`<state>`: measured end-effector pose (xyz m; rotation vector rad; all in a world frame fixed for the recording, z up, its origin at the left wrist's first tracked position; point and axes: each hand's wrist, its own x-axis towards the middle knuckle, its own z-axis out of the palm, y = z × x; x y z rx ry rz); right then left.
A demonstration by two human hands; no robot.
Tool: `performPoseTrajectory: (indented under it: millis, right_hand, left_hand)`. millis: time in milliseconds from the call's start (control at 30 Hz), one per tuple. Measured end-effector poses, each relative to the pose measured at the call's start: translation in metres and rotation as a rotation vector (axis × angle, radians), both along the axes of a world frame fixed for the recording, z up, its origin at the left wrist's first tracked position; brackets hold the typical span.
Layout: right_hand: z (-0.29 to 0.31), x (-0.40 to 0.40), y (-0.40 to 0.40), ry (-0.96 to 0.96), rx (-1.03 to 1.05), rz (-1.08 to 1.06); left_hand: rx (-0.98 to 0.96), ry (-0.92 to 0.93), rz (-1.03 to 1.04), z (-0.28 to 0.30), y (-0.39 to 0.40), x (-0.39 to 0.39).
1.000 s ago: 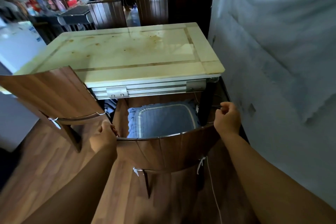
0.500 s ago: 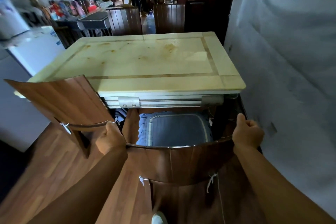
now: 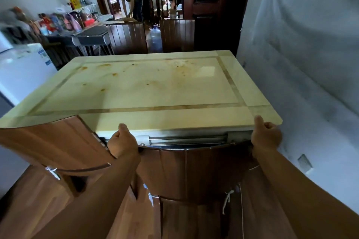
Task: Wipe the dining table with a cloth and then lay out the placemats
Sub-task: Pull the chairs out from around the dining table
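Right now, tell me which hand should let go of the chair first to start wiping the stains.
Left, probably. Both hands grip the chair back at the table edge, but the left hand sits nearer the stains, which cluster on the left half. The right hand is at the cleaner right corner. No cloth is visible.

Dining table with a stained top

The dining table (image 3: 155, 91) is topped by a pale yellow slab bordered with a darker inlaid band, and brown stains (image 3: 180, 68) are scattered over its far half. A metal rail (image 3: 186, 138) is fixed under the near edge. The table is stood on a wooden floor (image 3: 29, 205), close against the covered wall on the right
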<state>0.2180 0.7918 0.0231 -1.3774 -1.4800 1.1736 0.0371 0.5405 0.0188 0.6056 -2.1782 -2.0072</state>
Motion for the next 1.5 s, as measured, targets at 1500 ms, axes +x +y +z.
performPoseTrajectory:
  millis: [1500]
  right_hand:
    - [-0.005,-0.1,0.054,-0.098,0.206,0.215]
  left_hand:
    - [-0.389,0.033,0.005,-0.007,0.109,-0.06]
